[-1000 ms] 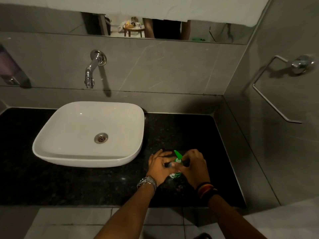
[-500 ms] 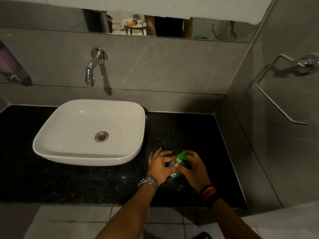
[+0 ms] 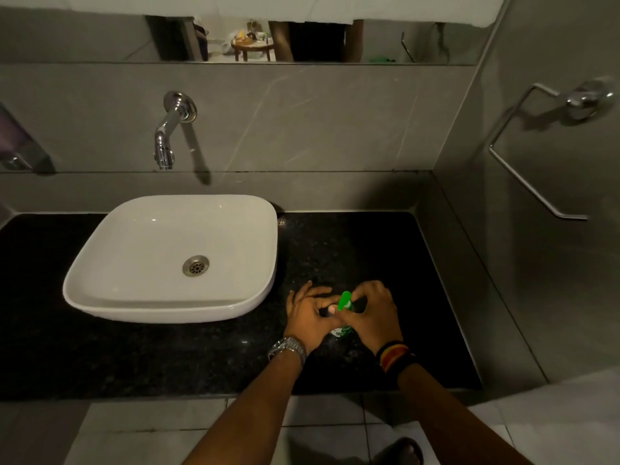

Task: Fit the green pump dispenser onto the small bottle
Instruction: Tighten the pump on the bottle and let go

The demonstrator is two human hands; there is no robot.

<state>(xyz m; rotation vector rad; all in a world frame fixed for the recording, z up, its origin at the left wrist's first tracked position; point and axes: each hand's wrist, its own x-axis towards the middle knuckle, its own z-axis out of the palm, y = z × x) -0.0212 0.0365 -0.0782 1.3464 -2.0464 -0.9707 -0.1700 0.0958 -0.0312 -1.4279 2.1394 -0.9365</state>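
Note:
The small bottle (image 3: 341,331) stands on the black counter (image 3: 369,250), right of the basin; only a white and green strip of it shows below my hands. On top of it sits the green pump dispenser (image 3: 345,301), its nozzle pointing away and to the right. My left hand (image 3: 310,315), with a metal watch on the wrist, holds the bottle's neck with thumb and fingers. My right hand (image 3: 372,313), with striped bands on the wrist, pinches the pump's collar from the right. How the pump and neck join is hidden by my fingers.
A white basin (image 3: 174,260) sits on the counter to the left, under a chrome wall tap (image 3: 167,132). A towel ring (image 3: 536,152) hangs on the right wall. The mirror strip above reflects a person's legs. The counter's front edge lies below my wrists.
The pump's nozzle has swung from pointing up-left to up-right between my fingers. Both hands stayed on the bottle at the same spot.

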